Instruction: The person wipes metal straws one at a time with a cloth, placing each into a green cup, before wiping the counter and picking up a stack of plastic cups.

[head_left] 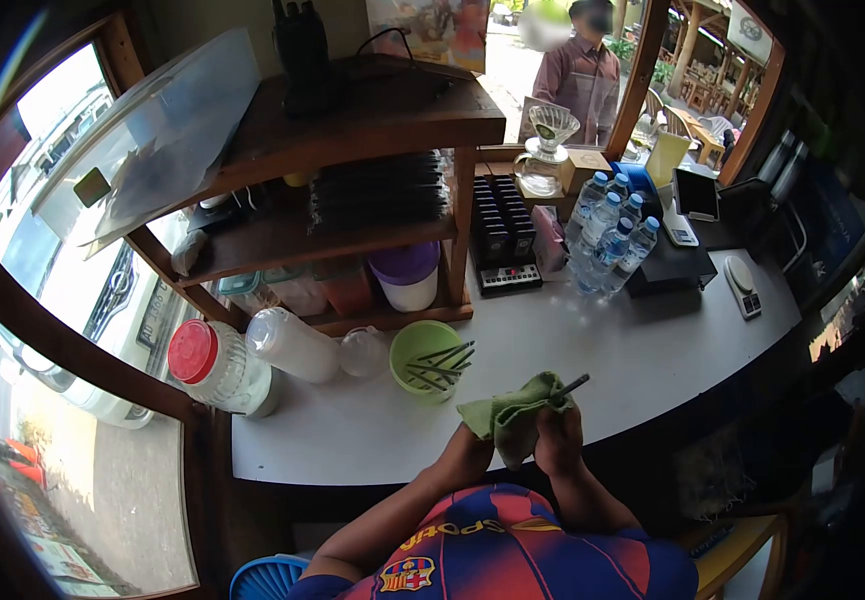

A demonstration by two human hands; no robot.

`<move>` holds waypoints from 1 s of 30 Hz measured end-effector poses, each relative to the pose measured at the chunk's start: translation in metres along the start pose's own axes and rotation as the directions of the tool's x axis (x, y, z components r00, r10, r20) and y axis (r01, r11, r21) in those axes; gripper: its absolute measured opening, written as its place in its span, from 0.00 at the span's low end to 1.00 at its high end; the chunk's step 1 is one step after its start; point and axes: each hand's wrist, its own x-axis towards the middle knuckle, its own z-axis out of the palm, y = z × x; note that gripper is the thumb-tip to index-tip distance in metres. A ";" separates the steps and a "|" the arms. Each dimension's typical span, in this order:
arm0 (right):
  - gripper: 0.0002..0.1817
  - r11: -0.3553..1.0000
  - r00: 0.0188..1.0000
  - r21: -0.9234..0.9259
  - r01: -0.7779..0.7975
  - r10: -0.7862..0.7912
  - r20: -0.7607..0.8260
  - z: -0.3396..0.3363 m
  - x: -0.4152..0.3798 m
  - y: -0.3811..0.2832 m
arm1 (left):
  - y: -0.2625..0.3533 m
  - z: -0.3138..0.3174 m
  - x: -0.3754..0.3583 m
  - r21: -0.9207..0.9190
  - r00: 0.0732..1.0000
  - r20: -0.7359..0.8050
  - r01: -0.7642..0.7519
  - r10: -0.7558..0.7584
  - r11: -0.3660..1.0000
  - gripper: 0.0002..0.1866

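Note:
Both hands are together in front of my chest, over the front edge of the white table [353, 445]. My left hand [468, 455] is closed on a green cloth [513, 412]. My right hand [559, 440] is closed on the cloth's other side, where a thin dark stick [577, 384] pokes out of the folds toward the upper right. The rest of the stick is hidden by cloth and fingers. Just beyond my left hand stands a light green bowl [405, 348] with several similar dark sticks [440, 366] leaning over its rim.
Left of the bowl are a clear plastic container [293, 345] and a red-lidded jar [215, 365]. Several water bottles [608, 235] stand at the back, near a glass coffee dripper [551, 128]. A small scale [743, 285] lies at right. A person [578, 75] is outside the window.

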 end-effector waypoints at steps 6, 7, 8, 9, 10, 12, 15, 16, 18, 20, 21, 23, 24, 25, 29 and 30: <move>0.16 0.963 0.987 0.219 -0.159 0.161 0.012 -0.004 0.000 -0.010 | -0.042 0.013 -0.021 -0.148 0.987 0.009 0.162 -0.163 0.975 0.21; 0.16 0.928 0.964 0.268 -0.259 0.231 0.133 -0.008 0.004 -0.015 | -0.047 0.016 -0.024 -0.180 0.983 0.012 0.181 -0.182 0.967 0.20; 0.16 0.929 0.974 0.291 -0.228 0.220 0.063 -0.012 0.002 -0.014 | -0.056 0.019 -0.026 -0.210 0.979 0.014 0.201 -0.203 0.957 0.20; 0.17 0.930 0.978 0.312 -0.194 0.206 -0.006 -0.015 0.000 -0.012 | -0.057 0.022 -0.026 -0.240 0.975 0.013 0.217 -0.221 0.946 0.19; 0.17 0.839 0.967 0.517 -0.172 0.245 -0.076 -0.014 0.001 -0.028 | -0.058 0.020 -0.020 -0.141 0.990 0.073 0.130 -0.120 0.982 0.18; 0.17 0.827 0.987 0.553 -0.106 0.155 -0.043 -0.021 -0.002 -0.021 | -0.057 0.023 -0.022 -0.107 0.991 0.058 0.128 -0.122 0.986 0.19; 0.18 0.973 0.996 0.212 -0.087 0.091 -0.009 -0.010 -0.002 -0.018 | -0.052 0.023 -0.021 -0.063 0.987 0.067 0.152 -0.148 0.986 0.20; 0.18 0.979 0.995 0.179 -0.098 0.090 0.053 -0.010 -0.001 -0.016 | -0.053 0.023 -0.022 -0.046 0.989 0.071 0.130 -0.126 0.990 0.19; 0.17 0.948 0.991 0.288 -0.135 0.130 0.036 -0.018 0.003 -0.027 | -0.052 0.024 -0.021 -0.064 0.988 0.072 0.141 -0.136 0.988 0.19; 0.16 0.773 0.975 0.602 -0.201 0.217 0.047 -0.019 0.002 -0.032 | -0.047 0.026 -0.021 -0.138 0.975 0.076 0.216 -0.207 0.967 0.18; 0.16 0.811 0.973 0.542 -0.221 0.218 0.070 -0.015 -0.002 -0.026 | -0.044 0.027 -0.022 -0.105 0.983 0.045 0.184 -0.181 0.977 0.18; 0.15 0.878 0.968 0.410 -0.249 0.222 0.113 -0.007 -0.010 -0.006 | -0.041 0.026 -0.022 -0.036 0.993 -0.011 0.118 -0.118 0.992 0.18; 0.15 0.961 0.951 0.162 -0.223 0.177 0.255 -0.008 -0.003 -0.005 | -0.046 0.027 -0.024 -0.075 0.987 -0.047 0.151 -0.155 0.986 0.18; 0.15 0.953 0.960 0.211 -0.218 0.171 0.220 -0.007 -0.002 -0.008 | -0.048 0.026 -0.026 -0.055 0.989 -0.045 0.139 -0.142 0.989 0.18; 0.15 0.924 0.983 0.344 -0.168 0.128 0.134 -0.007 0.000 -0.021 | -0.050 0.017 -0.026 -0.088 0.980 -0.013 0.196 -0.198 0.977 0.18; 0.15 0.929 0.984 0.335 -0.154 0.115 0.136 -0.006 -0.002 -0.017 | -0.051 0.015 -0.025 -0.123 0.972 0.010 0.235 -0.236 0.964 0.18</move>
